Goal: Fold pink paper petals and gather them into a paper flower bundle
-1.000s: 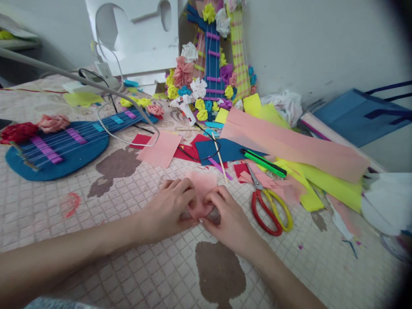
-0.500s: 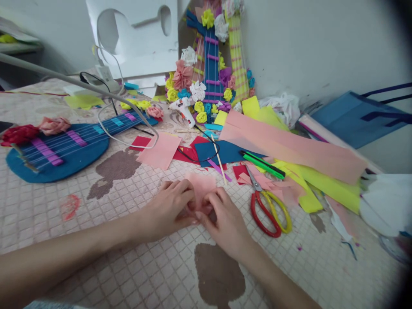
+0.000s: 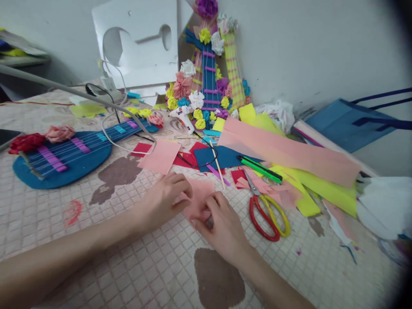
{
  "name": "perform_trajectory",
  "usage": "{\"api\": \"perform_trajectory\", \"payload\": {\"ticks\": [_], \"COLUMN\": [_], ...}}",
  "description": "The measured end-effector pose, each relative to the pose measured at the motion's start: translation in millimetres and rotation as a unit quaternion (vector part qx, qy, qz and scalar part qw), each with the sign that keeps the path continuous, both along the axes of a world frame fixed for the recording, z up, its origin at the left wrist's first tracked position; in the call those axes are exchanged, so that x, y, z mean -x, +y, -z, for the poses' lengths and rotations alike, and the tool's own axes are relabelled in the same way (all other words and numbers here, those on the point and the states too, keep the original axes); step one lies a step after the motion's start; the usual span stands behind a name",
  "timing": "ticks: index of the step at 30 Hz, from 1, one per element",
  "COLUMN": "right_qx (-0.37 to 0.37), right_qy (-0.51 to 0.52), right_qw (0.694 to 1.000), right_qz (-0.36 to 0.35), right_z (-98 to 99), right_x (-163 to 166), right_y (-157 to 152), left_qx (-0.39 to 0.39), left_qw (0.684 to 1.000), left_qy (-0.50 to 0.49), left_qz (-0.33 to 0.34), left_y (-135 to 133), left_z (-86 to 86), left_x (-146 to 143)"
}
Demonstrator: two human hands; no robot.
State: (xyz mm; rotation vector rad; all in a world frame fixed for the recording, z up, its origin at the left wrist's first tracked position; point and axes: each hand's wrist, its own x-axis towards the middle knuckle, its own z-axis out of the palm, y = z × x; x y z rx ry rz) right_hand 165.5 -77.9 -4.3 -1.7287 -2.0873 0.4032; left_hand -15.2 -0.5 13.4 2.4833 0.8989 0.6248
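A small square of pink crepe paper (image 3: 200,191) lies on the tablecloth between my hands. My right hand (image 3: 220,221) pinches its near edge between thumb and fingers, and part of that edge is hidden behind them. Over the paper's left side is my left hand (image 3: 165,197), its fingers bent and a gap showing between thumb and fingertips, with nothing seen in them. Just beyond lies another pink square (image 3: 161,156). Scissors (image 3: 267,214) with one red and one yellow handle rest to the right of my right hand.
A blue toy guitar (image 3: 77,156) with paper roses lies at the left. Behind are a white glue gun (image 3: 183,118), a wooden stick (image 3: 217,165), a green cutter (image 3: 260,168) and a long pink strip (image 3: 286,146). Flower-decked guitars (image 3: 210,77) lean on the wall.
My left hand has let go of the paper's near edge and moved slightly up and left, its fingers parting. My right hand keeps its pinch. The whole view has shifted slightly.
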Motion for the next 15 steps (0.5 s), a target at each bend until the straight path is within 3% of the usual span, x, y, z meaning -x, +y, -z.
{"api": "perform_trajectory", "payload": {"ticks": [3,6,15], "right_qx": [-0.002,0.002,-0.006], "right_qy": [0.010,0.013,0.094], "right_qw": [1.000,1.000,0.996], "right_qz": [-0.007,0.001,0.002], "right_z": [1.1,1.0,-2.3], "right_x": [0,0,-15], "right_y": [0,1,-1], "left_qx": [0.054,0.078,0.076], "left_qw": [0.994,0.991,0.994], "left_qy": [-0.035,0.000,0.062], "left_qz": [0.083,0.112,0.044], "left_y": [-15,-24,-30], "left_z": [1.3,5.0,7.6], "left_x": [-13,-19,-21]}}
